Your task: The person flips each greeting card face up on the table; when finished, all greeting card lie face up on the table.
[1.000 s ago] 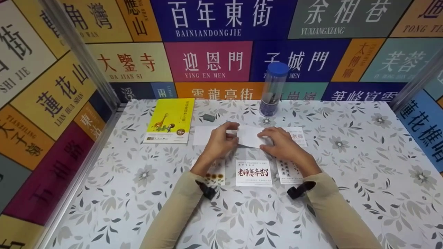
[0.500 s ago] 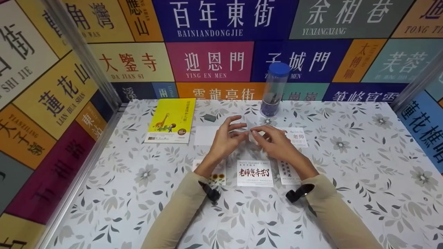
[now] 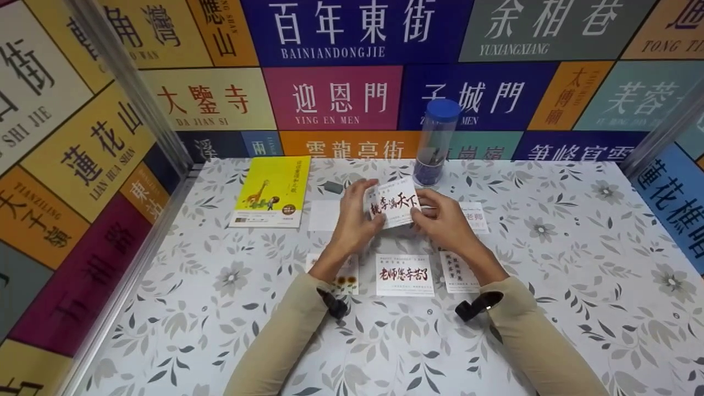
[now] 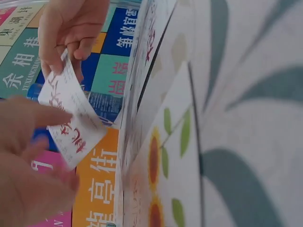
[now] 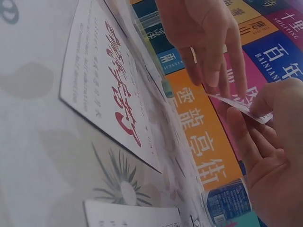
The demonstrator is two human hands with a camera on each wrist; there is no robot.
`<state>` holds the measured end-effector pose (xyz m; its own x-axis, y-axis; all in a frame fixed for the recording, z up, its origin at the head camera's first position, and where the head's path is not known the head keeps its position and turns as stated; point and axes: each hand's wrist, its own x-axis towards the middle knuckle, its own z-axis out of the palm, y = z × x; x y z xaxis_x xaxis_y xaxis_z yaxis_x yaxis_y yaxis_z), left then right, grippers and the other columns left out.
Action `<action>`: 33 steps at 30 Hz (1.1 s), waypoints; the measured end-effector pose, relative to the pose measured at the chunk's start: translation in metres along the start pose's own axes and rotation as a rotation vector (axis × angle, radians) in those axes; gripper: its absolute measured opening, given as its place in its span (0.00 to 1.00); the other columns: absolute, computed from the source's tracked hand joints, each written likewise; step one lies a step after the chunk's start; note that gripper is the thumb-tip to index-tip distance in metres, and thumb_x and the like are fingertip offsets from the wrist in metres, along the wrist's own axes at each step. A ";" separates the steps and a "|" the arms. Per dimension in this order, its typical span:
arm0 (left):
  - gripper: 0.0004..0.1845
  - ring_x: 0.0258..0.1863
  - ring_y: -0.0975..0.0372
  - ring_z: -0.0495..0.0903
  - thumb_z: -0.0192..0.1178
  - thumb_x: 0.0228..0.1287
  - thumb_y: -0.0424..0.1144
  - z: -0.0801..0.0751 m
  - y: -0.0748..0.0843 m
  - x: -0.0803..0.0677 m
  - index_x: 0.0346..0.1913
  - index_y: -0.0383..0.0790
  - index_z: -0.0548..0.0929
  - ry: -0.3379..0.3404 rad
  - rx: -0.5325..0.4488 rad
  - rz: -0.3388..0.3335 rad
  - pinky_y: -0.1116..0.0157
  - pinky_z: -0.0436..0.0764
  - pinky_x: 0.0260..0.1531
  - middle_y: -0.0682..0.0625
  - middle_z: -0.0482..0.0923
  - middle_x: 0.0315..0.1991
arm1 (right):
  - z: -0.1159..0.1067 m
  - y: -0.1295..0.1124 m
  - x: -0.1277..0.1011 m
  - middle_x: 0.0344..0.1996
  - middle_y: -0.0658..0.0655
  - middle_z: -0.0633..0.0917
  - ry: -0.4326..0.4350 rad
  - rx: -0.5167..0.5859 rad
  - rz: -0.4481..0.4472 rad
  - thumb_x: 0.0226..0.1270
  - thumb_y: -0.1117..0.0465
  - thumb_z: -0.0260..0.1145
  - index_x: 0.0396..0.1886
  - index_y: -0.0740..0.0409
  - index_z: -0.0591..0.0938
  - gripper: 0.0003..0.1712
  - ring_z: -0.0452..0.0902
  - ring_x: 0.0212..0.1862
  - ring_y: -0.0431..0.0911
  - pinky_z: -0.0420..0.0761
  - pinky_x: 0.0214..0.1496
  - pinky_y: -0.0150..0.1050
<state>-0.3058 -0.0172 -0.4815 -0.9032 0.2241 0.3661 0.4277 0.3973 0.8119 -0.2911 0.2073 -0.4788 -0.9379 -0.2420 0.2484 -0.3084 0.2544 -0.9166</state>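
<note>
head view: the calligraphy card has just come up off the table, flipped print-up, left hand and right hand fingers pinching its edges.

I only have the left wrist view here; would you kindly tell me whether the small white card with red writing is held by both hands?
Observer: Yes. In the head view the left hand and right hand each pinch one side of the small white card with red writing, lifted above the floral-patterned table.
Operator: What stands behind it?
Observer: A clear cylindrical tube with a blue cap, upright near the wall.
Operator: Anything left of the hands?
Observer: A yellow book lies flat there.
</note>
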 end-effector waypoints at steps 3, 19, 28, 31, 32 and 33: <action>0.43 0.60 0.44 0.77 0.70 0.52 0.27 -0.004 -0.004 -0.002 0.73 0.39 0.65 0.025 -0.014 -0.105 0.53 0.77 0.64 0.36 0.65 0.70 | 0.001 -0.001 -0.002 0.56 0.67 0.83 -0.014 0.020 0.081 0.69 0.65 0.65 0.72 0.53 0.70 0.32 0.87 0.36 0.66 0.87 0.34 0.57; 0.33 0.47 0.49 0.86 0.61 0.47 0.18 -0.007 -0.008 -0.002 0.62 0.34 0.77 -0.107 0.109 -0.089 0.60 0.85 0.47 0.36 0.81 0.54 | -0.007 0.014 -0.006 0.31 0.47 0.85 0.020 -0.639 0.163 0.58 0.46 0.76 0.72 0.43 0.68 0.44 0.79 0.31 0.45 0.76 0.36 0.42; 0.17 0.62 0.51 0.78 0.69 0.56 0.28 -0.007 -0.001 -0.008 0.51 0.32 0.87 -0.333 0.271 -0.114 0.57 0.73 0.67 0.41 0.83 0.55 | -0.007 0.018 -0.005 0.30 0.48 0.85 0.029 -0.715 0.174 0.60 0.47 0.75 0.70 0.46 0.71 0.40 0.79 0.31 0.45 0.76 0.34 0.43; 0.15 0.62 0.52 0.78 0.69 0.56 0.29 -0.007 0.000 -0.008 0.49 0.33 0.88 -0.345 0.279 -0.114 0.57 0.73 0.67 0.42 0.83 0.56 | -0.007 0.018 -0.004 0.39 0.52 0.87 0.021 -0.708 0.173 0.60 0.47 0.75 0.65 0.48 0.76 0.35 0.82 0.39 0.48 0.79 0.40 0.48; 0.15 0.62 0.52 0.78 0.69 0.57 0.30 -0.007 0.000 -0.008 0.49 0.33 0.88 -0.348 0.284 -0.115 0.57 0.73 0.68 0.43 0.83 0.56 | -0.007 0.018 -0.004 0.42 0.53 0.87 0.015 -0.703 0.175 0.60 0.48 0.75 0.63 0.48 0.78 0.32 0.83 0.41 0.49 0.80 0.43 0.49; 0.15 0.62 0.52 0.78 0.69 0.57 0.31 -0.007 0.000 -0.007 0.48 0.34 0.88 -0.351 0.290 -0.116 0.57 0.73 0.68 0.43 0.83 0.56 | -0.006 0.018 -0.004 0.45 0.54 0.87 0.012 -0.700 0.179 0.60 0.48 0.75 0.61 0.48 0.79 0.30 0.83 0.43 0.50 0.80 0.45 0.50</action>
<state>-0.2995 -0.0252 -0.4813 -0.9001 0.4310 0.0642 0.3622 0.6583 0.6599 -0.2939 0.2188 -0.4939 -0.9840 -0.1315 0.1204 -0.1757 0.8305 -0.5286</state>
